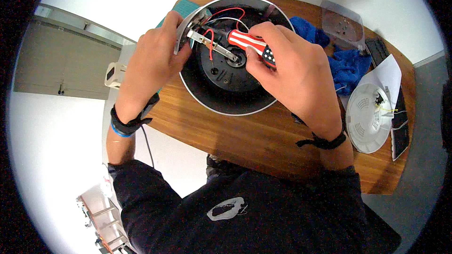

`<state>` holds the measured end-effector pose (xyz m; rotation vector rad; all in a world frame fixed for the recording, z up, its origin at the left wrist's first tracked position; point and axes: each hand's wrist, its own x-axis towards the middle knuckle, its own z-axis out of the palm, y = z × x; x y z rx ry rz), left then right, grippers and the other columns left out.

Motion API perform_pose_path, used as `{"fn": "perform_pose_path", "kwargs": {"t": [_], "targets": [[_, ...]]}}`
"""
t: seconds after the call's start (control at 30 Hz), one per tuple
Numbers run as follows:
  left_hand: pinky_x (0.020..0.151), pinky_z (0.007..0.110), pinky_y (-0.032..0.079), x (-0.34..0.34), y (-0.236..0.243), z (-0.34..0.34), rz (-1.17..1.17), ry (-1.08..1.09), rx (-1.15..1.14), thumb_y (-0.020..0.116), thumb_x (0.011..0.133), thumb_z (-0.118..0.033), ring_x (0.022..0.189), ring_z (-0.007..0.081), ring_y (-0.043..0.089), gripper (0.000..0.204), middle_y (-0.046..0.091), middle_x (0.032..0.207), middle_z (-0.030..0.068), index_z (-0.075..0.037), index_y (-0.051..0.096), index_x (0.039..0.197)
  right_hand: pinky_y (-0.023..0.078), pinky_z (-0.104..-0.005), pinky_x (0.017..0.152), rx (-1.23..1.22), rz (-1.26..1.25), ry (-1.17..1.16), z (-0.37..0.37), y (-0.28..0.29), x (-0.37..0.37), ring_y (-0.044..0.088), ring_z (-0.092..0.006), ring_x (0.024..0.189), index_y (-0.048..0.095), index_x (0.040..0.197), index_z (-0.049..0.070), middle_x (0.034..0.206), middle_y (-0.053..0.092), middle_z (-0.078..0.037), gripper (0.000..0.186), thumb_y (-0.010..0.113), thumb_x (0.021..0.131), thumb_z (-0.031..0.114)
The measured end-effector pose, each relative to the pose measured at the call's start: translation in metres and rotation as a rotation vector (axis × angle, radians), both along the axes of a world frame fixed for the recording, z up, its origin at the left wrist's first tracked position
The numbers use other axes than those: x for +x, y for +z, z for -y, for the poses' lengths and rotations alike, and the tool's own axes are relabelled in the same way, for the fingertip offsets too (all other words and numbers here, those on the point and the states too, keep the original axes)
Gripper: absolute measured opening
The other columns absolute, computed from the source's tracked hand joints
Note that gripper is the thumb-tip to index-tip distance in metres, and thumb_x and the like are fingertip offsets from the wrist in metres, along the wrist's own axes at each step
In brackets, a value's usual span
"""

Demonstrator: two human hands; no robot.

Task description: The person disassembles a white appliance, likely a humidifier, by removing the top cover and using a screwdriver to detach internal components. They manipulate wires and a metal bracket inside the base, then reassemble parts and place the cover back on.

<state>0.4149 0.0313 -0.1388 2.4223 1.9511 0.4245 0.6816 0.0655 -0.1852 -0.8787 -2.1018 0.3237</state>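
A round black appliance housing [200,95] with a light rim lies on the table, its hollow inside facing up. My left hand [153,56] grips a curved grey panel [182,32] at the housing's upper left edge, thumb on the near end. From the panel's side a narrow metal strip [220,51] reaches to the middle of the housing, with a red wire [211,42] looping over it. In my right hand [299,66] is a screwdriver [246,42] with a red-and-white striped, starred handle. Its shaft points left toward the panel's inner side; the tip is hard to make out.
On the right of the wooden table [207,129] are a blue cloth [351,68], a clear plastic box [343,24] with small parts, white paper [385,71], a round white cover [365,122] and a dark flat device [400,136]. A green mat [184,7] shows behind the panel.
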Motion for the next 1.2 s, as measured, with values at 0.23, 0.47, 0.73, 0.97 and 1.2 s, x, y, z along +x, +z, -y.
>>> {"fn": "perform_pose_path", "kwargs": {"t": [0.23, 0.47, 0.73, 0.97, 1.2], "targets": [[0.067, 0.049, 0.053, -0.008, 0.012, -0.001, -0.144, -0.094, -0.083, 0.078, 0.091, -0.008, 0.075, 0.0429, 0.071, 0.048, 0.070, 0.078, 0.0208, -0.007, 0.053, 0.132, 0.059, -0.0495, 0.060, 0.002, 0.010, 0.016, 0.001, 0.003, 0.001, 0.072, -0.0395, 0.070, 0.064, 0.104, 0.008, 0.084, 0.070, -0.014, 0.019, 0.075, 0.096, 0.021], [0.071, 0.052, 0.056, 0.002, 0.019, -0.001, -0.110, -0.059, -0.151, 0.080, 0.087, -0.002, 0.078, 0.0463, 0.072, 0.044, 0.068, 0.078, 0.0251, 0.001, 0.053, 0.121, 0.059, -0.0436, 0.072, -0.106, 0.069, 0.021, 0.003, 0.006, 0.002, 0.073, -0.0375, 0.087, 0.068, 0.118, 0.011, 0.103, 0.073, -0.013, 0.027, 0.079, 0.093, 0.012], [0.079, 0.052, 0.057, -0.014, 0.012, -0.006, -0.128, -0.046, -0.175, 0.080, 0.085, -0.006, 0.091, 0.0446, 0.075, 0.055, 0.075, 0.100, 0.0241, -0.005, 0.055, 0.133, 0.059, -0.0443, 0.076, 0.080, 0.081, 0.067, -0.004, 0.000, 0.002, 0.069, -0.0328, 0.093, 0.065, 0.119, 0.011, 0.103, 0.066, -0.010, 0.027, 0.074, 0.094, 0.012], [0.084, 0.051, 0.055, -0.008, 0.016, 0.001, -0.142, -0.016, -0.159, 0.081, 0.088, -0.011, 0.090, 0.0418, 0.070, 0.053, 0.075, 0.100, 0.0202, -0.008, 0.060, 0.137, 0.058, -0.0447, 0.086, 0.036, 0.111, 0.097, -0.005, 0.001, 0.007, 0.068, -0.0336, 0.104, 0.066, 0.128, 0.012, 0.115, 0.065, -0.010, 0.038, 0.075, 0.092, 0.003], [0.085, 0.050, 0.054, -0.011, 0.011, 0.003, -0.124, -0.084, -0.080, 0.082, 0.089, -0.014, 0.091, 0.0413, 0.069, 0.059, 0.074, 0.099, 0.0193, -0.010, 0.059, 0.143, 0.056, -0.0462, 0.085, -0.053, 0.082, 0.140, -0.006, -0.006, 0.007, 0.068, -0.0362, 0.103, 0.065, 0.129, 0.010, 0.118, 0.062, -0.013, 0.038, 0.076, 0.093, 0.004]]}}
